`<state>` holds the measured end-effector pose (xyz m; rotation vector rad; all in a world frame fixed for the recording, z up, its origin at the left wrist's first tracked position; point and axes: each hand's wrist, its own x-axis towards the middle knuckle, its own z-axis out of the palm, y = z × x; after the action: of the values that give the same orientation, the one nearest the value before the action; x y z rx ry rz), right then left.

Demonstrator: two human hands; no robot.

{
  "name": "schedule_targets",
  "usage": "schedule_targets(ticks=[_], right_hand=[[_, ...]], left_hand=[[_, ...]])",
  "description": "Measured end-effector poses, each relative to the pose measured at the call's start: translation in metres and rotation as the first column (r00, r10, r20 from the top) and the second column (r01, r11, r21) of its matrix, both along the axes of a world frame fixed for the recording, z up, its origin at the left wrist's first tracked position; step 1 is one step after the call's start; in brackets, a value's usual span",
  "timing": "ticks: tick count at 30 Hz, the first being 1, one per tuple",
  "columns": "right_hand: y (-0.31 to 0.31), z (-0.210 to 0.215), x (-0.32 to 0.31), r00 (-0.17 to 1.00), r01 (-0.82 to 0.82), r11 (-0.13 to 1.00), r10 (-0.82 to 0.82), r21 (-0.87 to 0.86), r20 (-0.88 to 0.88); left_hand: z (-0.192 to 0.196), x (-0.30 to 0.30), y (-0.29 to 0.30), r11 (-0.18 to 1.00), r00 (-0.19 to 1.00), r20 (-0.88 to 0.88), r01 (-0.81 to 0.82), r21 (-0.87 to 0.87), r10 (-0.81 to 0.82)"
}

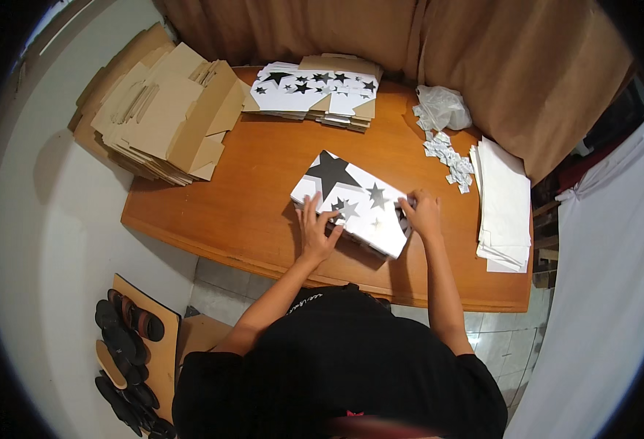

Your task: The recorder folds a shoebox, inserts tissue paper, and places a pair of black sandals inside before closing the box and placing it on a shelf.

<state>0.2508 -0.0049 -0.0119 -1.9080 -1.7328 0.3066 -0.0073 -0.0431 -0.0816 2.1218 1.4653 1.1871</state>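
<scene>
A white box printed with black and grey stars lies near the middle of the wooden table, turned at an angle to the table's edge, with its largest black star toward the far left corner. The left hand rests flat on the near left part of the box, fingers spread apart and pressing down on its top, not closed around anything. The right hand sits at the box's right end, its fingers curled down over the edge there; whether they pinch a flap or only press against it cannot be told. Both forearms come in from the lower edge, above a black shirt. At the far side of the table lies a stack of flat star-printed boxes, well apart from the hands. To the left, partly over the table's corner, spreads a heap of plain brown cardboard blanks. On the right side stands a stack of white sheets, with a scatter of small white packets just beside it and a crumpled clear plastic bag beyond those. On the floor at lower left dark sandals lie on a brown board
</scene>
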Motion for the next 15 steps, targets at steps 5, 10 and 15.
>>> schedule_targets(ticks=[5,10,15], right_hand=[[-0.014,-0.023,0.000,0.907,-0.345,0.922,0.279,-0.175,-0.316],[-0.038,-0.066,-0.030,0.753,-0.453,0.753,0.038,-0.476,-0.656],[-0.071,-0.055,-0.082,0.469,-0.657,0.700,0.087,-0.281,-0.879]], left_hand=[[0.012,-0.030,0.001,0.953,0.951,0.113,-0.274,-0.125,0.288],[-0.013,-0.039,-0.023,0.779,0.810,0.320,-0.246,-0.576,0.492],[-0.028,-0.045,-0.075,0.657,0.606,0.680,0.319,-0.683,0.412]])
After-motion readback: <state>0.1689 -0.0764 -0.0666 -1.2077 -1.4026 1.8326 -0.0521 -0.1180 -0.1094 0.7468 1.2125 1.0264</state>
